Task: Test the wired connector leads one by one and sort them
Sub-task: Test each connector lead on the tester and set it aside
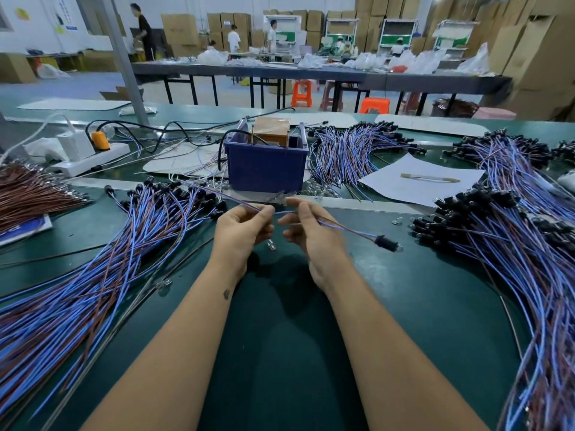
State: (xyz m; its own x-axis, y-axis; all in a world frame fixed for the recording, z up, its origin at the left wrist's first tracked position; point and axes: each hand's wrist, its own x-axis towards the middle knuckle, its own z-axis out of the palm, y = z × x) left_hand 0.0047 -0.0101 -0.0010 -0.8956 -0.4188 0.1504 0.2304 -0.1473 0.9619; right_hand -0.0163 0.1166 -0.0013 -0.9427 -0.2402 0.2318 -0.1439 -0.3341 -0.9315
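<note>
My left hand [244, 227] pinches a blue-and-brown lead [217, 195] that runs up and left to its black connector. My right hand [308, 231] pinches a second lead [348, 228], whose black connector with a clear bulb [387, 243] hangs just above the green mat to the right. The bare wire ends of both leads lie between my hands, in front of a blue bin [264, 168] holding the brown test box [273, 131]. A loose clear bulb [271, 245] lies under my left hand.
Large piles of blue-brown leads lie at the left [102, 259], right [513, 244] and behind the bin [345, 150]. A brown-wire bundle [28, 194] sits far left. A white power strip [90, 157] and white paper [420, 178] lie beyond. People work at far tables.
</note>
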